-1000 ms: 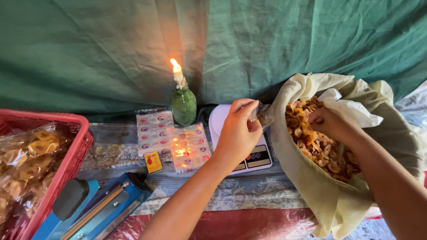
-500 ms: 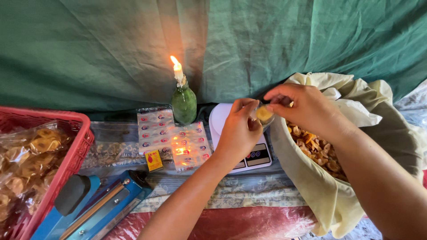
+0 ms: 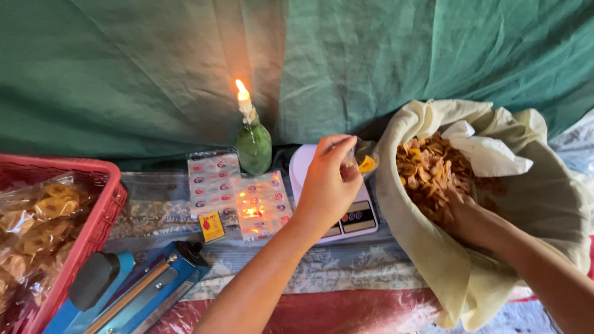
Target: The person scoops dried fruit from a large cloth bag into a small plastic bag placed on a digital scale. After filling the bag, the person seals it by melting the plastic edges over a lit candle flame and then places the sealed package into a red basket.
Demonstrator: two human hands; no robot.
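Head view: nearest, a blue heat sealer (image 3: 127,291) lies slantwise, its long axis running from lower left up to the right. Beside it a red basket (image 3: 99,210) holds bagged chips. The left hand (image 3: 328,182) pinches a small clear bag (image 3: 362,158) over the white scale (image 3: 346,210), its mouth towards the sack. The right hand (image 3: 470,216) is sunk among chips (image 3: 433,167) in the cream sack (image 3: 544,204); its grip cannot be told. Behind, a lit candle (image 3: 244,102) stands upright in a green bottle (image 3: 253,145).
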